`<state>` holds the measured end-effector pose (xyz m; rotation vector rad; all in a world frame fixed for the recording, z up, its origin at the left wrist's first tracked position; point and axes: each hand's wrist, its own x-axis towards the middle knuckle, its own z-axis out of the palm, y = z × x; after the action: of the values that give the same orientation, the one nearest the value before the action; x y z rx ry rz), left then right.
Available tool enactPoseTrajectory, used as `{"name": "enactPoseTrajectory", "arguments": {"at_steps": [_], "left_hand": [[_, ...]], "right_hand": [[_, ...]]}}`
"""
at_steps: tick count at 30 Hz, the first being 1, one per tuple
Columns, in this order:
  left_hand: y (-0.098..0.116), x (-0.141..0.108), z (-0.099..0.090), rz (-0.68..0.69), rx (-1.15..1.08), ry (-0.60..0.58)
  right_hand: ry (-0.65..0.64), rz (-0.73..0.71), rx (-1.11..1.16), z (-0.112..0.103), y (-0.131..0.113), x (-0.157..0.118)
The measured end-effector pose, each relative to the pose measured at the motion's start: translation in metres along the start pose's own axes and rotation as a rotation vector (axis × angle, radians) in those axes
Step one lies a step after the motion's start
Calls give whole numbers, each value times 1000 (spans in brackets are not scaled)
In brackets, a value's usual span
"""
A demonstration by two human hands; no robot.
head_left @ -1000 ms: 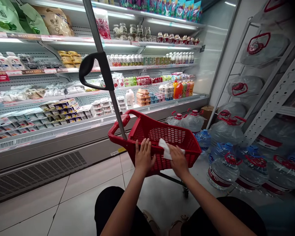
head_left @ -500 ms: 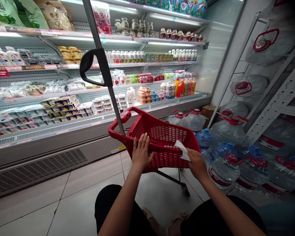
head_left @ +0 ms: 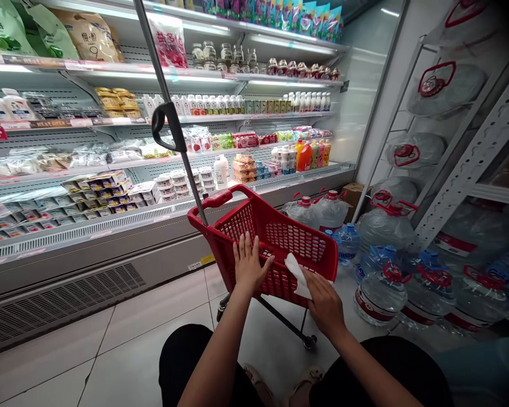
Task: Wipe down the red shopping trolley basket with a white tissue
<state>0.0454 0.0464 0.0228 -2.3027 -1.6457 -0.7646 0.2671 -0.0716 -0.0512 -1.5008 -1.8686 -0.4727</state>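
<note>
A red plastic shopping cart point(head_left: 280, 234) with slotted basket walls stands before me on dark legs. From its handle end rises a grey pole point(head_left: 152, 51) with a black loop grip. My left hand point(head_left: 250, 261) lies with fingers spread on the near side of the cart, close to its rim. In my right hand point(head_left: 324, 302) is a white wipe point(head_left: 297, 276), pressed against the near side wall further right. The fingertips under the wipe are partly hidden.
Behind the cart runs an open refrigerated display point(head_left: 165, 226) stocked with yogurt, milk and juice. Large water bottles point(head_left: 382, 294) crowd the floor at right, beside a white metal rack point(head_left: 458, 186) holding more. Light tiles point(head_left: 148, 350) cover the floor.
The right hand with the wipe has slid left and down along the cart's near side. The cart has turned slightly, and the left hand stays spread on it.
</note>
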Motion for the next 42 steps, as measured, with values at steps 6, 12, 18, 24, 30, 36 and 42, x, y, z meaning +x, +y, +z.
{"name": "enactPoseTrajectory", "arguments": {"at_steps": [6,12,18,24,30,36,42], "left_hand": [[25,-16,10,31,-56,2],[26,-20,10,109,-66,-22],[16,6,14,132,-18,-72],[48,-10,26,198,-1,-87],[47,-25,18,263,-9,-124],[27,-15,6,244,8,-141],[27,-13,10,161,32,-141]], "right_hand": [[-17,-43,28,-14,-40,9],[-30,-89,36,-25,-43,10],[-54,-136,1,-43,-16,-28],[-47,-102,9,-36,-30,-30],[-73,-197,47,-31,-34,-16],[-86,-227,47,-39,28,-30],[-36,-91,-52,-50,91,-32]]}}
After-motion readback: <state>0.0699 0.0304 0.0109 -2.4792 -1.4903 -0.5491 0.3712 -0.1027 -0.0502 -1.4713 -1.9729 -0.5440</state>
